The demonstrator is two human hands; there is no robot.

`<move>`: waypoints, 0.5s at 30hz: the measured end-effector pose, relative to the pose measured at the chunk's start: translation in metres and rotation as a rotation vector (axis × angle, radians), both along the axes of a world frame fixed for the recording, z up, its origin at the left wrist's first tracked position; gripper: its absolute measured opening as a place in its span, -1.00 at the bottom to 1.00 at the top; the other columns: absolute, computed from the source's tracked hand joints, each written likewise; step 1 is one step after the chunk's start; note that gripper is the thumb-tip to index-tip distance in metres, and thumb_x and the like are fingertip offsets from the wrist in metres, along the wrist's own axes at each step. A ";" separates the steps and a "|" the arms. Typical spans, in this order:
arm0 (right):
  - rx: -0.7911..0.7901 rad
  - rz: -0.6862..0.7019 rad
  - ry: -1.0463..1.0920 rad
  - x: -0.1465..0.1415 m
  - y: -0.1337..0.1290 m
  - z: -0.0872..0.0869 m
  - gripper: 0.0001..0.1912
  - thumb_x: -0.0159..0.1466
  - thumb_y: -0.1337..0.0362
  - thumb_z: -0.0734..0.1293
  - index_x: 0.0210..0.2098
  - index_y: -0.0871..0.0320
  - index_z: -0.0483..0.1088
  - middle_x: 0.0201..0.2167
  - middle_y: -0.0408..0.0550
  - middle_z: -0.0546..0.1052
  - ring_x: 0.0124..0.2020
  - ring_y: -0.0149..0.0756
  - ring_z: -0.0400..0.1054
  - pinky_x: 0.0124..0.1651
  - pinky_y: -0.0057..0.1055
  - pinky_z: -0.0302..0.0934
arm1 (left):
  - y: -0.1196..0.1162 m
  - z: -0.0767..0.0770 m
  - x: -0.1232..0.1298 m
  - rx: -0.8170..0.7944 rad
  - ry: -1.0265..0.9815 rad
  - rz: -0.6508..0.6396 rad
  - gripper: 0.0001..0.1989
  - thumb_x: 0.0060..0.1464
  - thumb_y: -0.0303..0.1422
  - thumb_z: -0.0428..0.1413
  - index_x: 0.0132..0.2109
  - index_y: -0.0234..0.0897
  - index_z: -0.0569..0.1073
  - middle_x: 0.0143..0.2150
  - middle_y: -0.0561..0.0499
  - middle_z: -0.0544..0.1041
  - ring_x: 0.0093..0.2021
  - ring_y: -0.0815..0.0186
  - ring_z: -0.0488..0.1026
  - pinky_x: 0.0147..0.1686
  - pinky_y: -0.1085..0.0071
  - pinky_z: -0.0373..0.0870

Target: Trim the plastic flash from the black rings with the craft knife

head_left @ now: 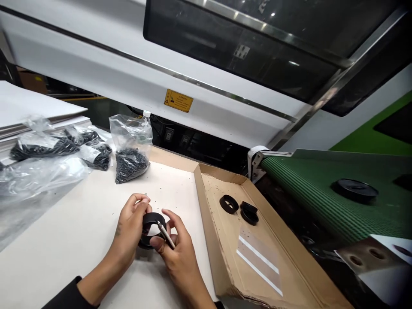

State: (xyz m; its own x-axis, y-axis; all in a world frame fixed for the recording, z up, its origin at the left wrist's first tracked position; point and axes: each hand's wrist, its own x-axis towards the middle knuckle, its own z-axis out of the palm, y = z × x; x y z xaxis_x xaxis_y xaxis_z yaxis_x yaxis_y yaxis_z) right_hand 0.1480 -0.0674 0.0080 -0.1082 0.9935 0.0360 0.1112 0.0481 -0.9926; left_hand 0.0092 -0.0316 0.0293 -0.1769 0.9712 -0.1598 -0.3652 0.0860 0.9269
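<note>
My left hand (130,227) holds a wide black ring (153,222), likely rubber, with its fingers curled over the top. My right hand (177,253) is shut on a slim silver tool (166,235), whose tip rests inside the ring. The hands nearly meet around the ring, and its lower part is partly hidden behind my fingers. They are over a white table (80,253) with small black specks on it. To the right, a cardboard tray (206,214) holds a black ring (229,204) and a stacked black pair (249,213).
Plastic bags of small black parts (131,165) and black coils (45,146) lie at the table's far left. White sheets (32,105) are stacked behind them. A green belt (309,193) with a black disc (354,190) runs right of the tray, below a white machine housing (128,73).
</note>
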 end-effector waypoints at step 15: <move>0.175 -0.027 -0.031 0.014 0.001 0.020 -0.61 0.14 0.31 0.48 -0.03 -0.08 0.48 -0.20 -0.19 0.31 -0.20 -0.31 0.31 -0.15 -0.44 0.18 | -0.022 0.012 0.011 -0.288 -0.399 -0.564 -0.47 0.11 0.08 0.03 -0.05 -0.26 0.52 -0.28 -0.10 0.56 -0.28 0.17 0.46 -0.26 0.22 0.48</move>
State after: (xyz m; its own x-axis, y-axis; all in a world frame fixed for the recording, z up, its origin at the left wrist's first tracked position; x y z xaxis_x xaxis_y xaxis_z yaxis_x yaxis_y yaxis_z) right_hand 0.1619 -0.0660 0.0282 -0.0855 0.9749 0.2057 0.1454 0.2164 -0.9654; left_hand 0.0199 -0.0540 0.0415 0.4602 0.8072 -0.3696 -0.4976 0.5793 0.6456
